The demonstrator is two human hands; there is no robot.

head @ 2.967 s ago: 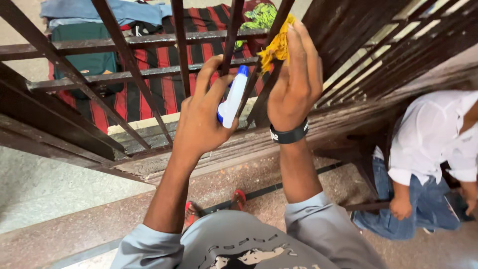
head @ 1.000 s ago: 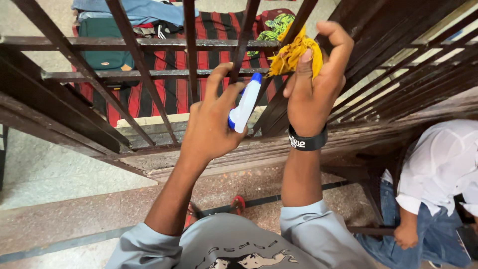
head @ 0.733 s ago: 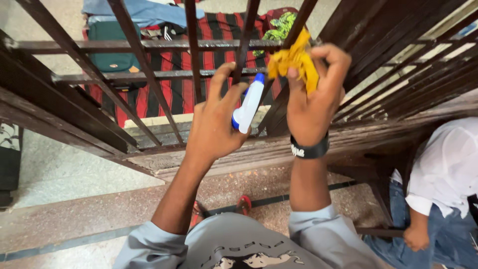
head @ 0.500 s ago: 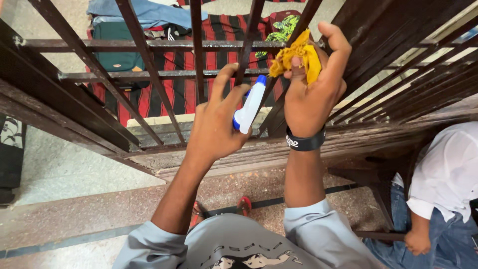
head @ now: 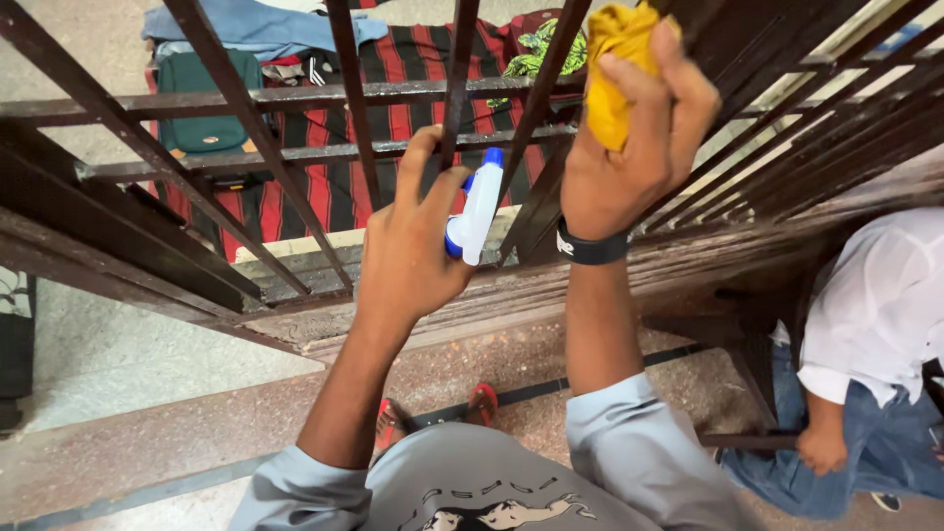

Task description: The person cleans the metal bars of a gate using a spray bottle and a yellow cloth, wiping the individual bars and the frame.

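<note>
— Starting with the biggest thing: what fills the view?

— Dark brown metal railing, its bars slanting across everything. Behind it lie a red-and-black striped cloth and a green bag.

— And the person at the right?

— Someone in a white shirt and jeans, low beside the railing.

— The hands?

— The left hand is closed around a white spray bottle with a blue cap, held up against the bars. The right hand grips a bunched yellow cloth pressed to a bar, a black wristband below.
</note>
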